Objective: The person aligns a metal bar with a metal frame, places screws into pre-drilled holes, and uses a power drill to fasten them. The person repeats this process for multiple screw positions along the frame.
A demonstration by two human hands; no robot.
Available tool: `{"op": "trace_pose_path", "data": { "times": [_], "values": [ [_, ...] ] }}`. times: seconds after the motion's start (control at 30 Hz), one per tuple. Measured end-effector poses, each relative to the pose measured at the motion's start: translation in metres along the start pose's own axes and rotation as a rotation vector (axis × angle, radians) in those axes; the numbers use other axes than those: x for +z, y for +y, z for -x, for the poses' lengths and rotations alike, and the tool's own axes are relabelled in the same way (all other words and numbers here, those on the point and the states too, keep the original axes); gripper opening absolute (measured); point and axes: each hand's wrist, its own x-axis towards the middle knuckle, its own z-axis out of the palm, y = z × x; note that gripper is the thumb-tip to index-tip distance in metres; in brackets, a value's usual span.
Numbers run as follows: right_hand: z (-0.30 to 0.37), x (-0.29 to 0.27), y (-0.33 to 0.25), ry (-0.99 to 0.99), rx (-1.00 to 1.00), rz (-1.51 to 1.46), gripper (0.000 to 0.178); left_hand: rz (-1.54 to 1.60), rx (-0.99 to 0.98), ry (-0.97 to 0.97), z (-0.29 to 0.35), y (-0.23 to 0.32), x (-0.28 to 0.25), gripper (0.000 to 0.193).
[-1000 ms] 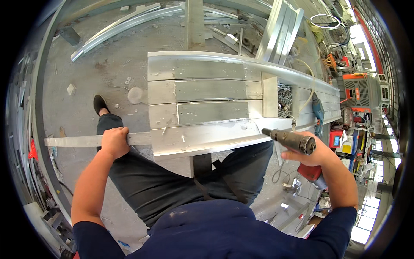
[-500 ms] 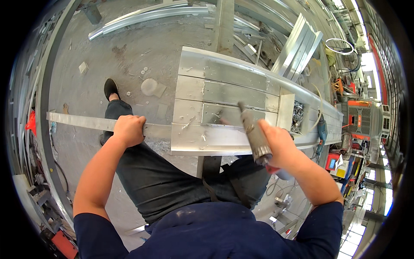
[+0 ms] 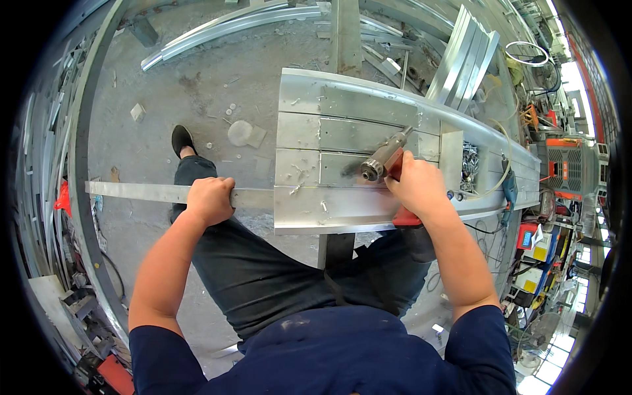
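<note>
My left hand is closed round a long flat metal bar, which lies crosswise above my left thigh and reaches the edge of the bench. In my right hand is a grey and red cordless rivet gun. Its thin nose points up and to the right over the silver aluminium profiles. The gun's dark battery end hangs by my right thigh. Small metal scraps lie on the profiles beside it.
A box of small metal fasteners stands on the bench to the right, with a blue drill beyond it. Loose aluminium lengths lie on the far floor. More profiles lean at the far right. A steel frame post runs along the left.
My right hand has turned the rivet gun, so its nose now points right instead of left. The left hand keeps its hold on the bar. The whole view has shifted slightly.
</note>
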Motion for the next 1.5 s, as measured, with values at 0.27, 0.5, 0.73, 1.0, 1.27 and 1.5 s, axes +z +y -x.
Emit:
{"op": "trace_pose_path", "data": {
  "times": [0.27,0.5,0.73,1.0,1.27,1.5],
  "values": [
    [0.037,0.035,-0.043,0.008,-0.547,-0.497,0.041,-0.008,0.01,0.009,0.001,-0.002,0.003,0.021],
    [0.025,0.084,-0.061,0.203,-0.797,-0.424,0.026,-0.023,-0.005,-0.003,0.001,-0.001,0.001,0.021],
    [0.041,0.046,-0.067,0.18,-0.401,-0.936,0.012,-0.012,-0.011,0.006,0.002,-0.003,0.004,0.02],
    [0.036,0.058,-0.062,0.077,-0.437,-0.824,0.012,0.0,-0.002,0.008,0.002,-0.002,0.002,0.018],
    [0.035,0.076,-0.067,0.301,-0.507,-0.379,0.009,0.016,0.015,0.025,0.0,-0.001,0.001,0.018],
    [0.042,0.062,-0.071,0.158,-0.325,-0.865,0.01,0.019,0.014,0.03,0.001,-0.004,0.005,0.02]
  ]
}}
